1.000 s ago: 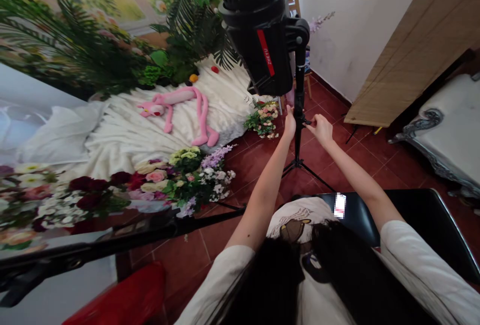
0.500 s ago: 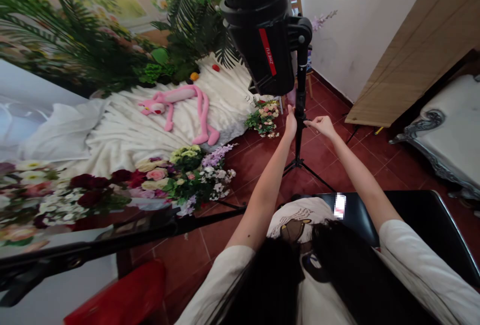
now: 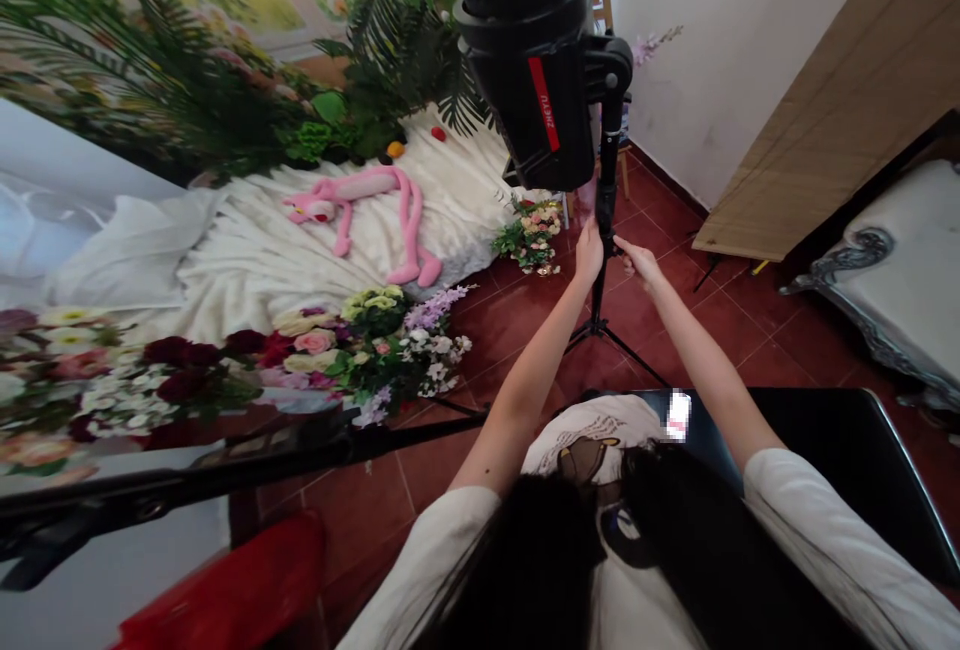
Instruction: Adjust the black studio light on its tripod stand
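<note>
A black studio light [image 3: 529, 80] with a red label sits on top of a black light stand [image 3: 597, 300], whose legs are spread on the tiled floor. My left hand [image 3: 589, 252] is closed around the stand's pole below the light, its fingers partly hidden behind the pole. On the pole's right side, at about the same height, my right hand [image 3: 638, 260] pinches a small dark knob [image 3: 616, 244] between thumb and finger.
A pink plush toy [image 3: 360, 192] lies on a white fur cloth [image 3: 247, 260] at the left. Artificial flowers [image 3: 390, 340] line its front edge. A black boom pole [image 3: 247, 465] crosses the lower left. Behind my right arm is a black padded seat [image 3: 825, 460].
The light and the stand's upper part sit slightly farther right in view. My right hand has turned at the knob, with its fingers now lower and more curled. My left hand stays on the pole.
</note>
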### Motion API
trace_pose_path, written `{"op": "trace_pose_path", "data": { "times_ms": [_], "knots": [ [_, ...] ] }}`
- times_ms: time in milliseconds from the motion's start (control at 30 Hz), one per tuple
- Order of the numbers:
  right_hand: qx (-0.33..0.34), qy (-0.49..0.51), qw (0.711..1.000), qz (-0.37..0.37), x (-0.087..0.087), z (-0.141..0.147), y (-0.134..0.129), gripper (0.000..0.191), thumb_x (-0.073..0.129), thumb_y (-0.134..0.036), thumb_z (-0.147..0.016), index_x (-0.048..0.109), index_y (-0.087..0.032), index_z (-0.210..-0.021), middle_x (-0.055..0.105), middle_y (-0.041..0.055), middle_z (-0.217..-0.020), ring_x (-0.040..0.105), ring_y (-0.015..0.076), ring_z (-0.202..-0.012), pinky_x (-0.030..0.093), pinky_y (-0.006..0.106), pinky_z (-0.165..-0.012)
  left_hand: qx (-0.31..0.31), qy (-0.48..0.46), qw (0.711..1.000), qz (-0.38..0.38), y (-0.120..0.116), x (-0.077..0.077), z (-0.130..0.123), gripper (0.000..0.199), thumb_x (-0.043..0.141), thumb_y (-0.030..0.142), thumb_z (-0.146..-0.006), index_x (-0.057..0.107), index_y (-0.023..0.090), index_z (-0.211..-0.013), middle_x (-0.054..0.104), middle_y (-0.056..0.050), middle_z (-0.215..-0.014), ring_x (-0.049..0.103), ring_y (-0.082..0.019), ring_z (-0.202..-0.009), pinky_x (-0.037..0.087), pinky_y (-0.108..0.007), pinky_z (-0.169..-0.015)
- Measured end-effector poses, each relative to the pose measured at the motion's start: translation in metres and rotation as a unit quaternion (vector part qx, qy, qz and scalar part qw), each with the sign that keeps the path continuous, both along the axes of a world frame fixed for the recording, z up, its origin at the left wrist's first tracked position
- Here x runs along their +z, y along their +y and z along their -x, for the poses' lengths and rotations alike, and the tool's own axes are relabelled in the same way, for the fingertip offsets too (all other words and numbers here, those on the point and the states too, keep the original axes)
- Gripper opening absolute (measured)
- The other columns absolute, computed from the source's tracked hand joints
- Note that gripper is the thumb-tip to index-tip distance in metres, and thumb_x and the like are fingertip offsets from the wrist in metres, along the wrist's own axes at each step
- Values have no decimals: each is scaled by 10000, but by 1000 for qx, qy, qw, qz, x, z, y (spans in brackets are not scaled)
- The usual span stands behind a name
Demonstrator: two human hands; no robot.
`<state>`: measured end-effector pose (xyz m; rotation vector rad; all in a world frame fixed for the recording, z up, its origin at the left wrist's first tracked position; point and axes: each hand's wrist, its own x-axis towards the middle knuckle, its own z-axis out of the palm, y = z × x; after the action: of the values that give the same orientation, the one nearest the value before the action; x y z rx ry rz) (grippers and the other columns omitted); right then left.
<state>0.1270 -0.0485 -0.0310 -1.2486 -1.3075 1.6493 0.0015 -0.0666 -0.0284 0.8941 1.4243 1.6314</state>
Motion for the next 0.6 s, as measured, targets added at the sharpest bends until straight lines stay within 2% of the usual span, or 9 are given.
{"op": "trace_pose_path", "data": {
  "times_ms": [67, 133, 233, 300, 333, 433, 533, 600],
  "knots": [
    [17, -41, 999, -27, -12, 8, -15, 446, 676, -569, -824, 520, -189, -652, 447, -72, -454, 362, 47, -385, 254, 193, -386, -5, -18, 1000, -4, -25, -10, 2, 431, 467, 526, -942, 651, 210, -1169, 667, -93, -1257, 619, -200, -1185, 463, -352, -1031],
    [114, -84, 990, -23, -28, 20, -35, 429, 672, -559, -835, 523, -188, -678, 533, -51, -478, 417, 56, -387, 303, 180, -384, -31, -51, 998, 35, -65, -27, 11, 413, 531, 514, -902, 668, 196, -1129, 688, -102, -1212, 652, -211, -1123, 488, -368, -1006],
    [254, -119, 960, 4, -51, 42, -63, 342, 721, -460, -831, 557, -175, -741, 604, -44, -519, 459, 55, -396, 345, 160, -387, -37, -105, 985, 132, -145, -59, 37, 415, 627, 504, -818, 685, 170, -1057, 736, -109, -1075, 713, -214, -925, 539, -373, -908],
    [299, -126, 946, 13, -60, 61, -76, 271, 701, -383, -863, 579, -162, -765, 618, -43, -541, 461, 50, -397, 359, 153, -387, 35, -123, 975, 184, -203, -81, 61, 405, 628, 512, -797, 696, 157, -981, 747, -115, -1025, 719, -197, -834, 549, -358, -858],
    [315, -123, 941, 16, -63, 71, -80, 245, 680, -357, -882, 589, -157, -775, 621, -40, -552, 464, 49, -402, 367, 151, -388, 90, -125, 966, 209, -230, -90, 72, 407, 614, 518, -798, 695, 145, -938, 749, -116, -980, 715, -188, -792, 549, -349, -827],
    [358, -103, 928, 23, -62, 106, -89, 205, 625, -320, -920, 607, -152, -804, 632, -28, -585, 495, 55, -436, 402, 147, -406, 259, -151, 913, 276, -303, -110, 105, 367, 586, 491, -807, 651, 130, -806, 728, -81, -826, 680, -154, -673, 534, -320, -755],
    [428, -88, 899, 23, -54, 144, -100, 180, 589, -286, -941, 618, -148, -829, 648, -13, -623, 522, 58, -472, 426, 145, -433, 414, -138, 851, 291, -358, -115, 127, 384, 530, 483, -852, 556, 148, -666, 649, -41, -695, 637, -140, -628, 517, -307, -747],
    [487, -85, 869, 21, -48, 171, -112, 165, 580, -268, -945, 624, -148, -841, 658, -5, -651, 536, 58, -492, 431, 143, -447, 512, -100, 806, 281, -383, -111, 134, 371, 510, 488, -878, 527, 164, -698, 612, -25, -689, 639, -155, -689, 517, -325, -791]
  ]
}}
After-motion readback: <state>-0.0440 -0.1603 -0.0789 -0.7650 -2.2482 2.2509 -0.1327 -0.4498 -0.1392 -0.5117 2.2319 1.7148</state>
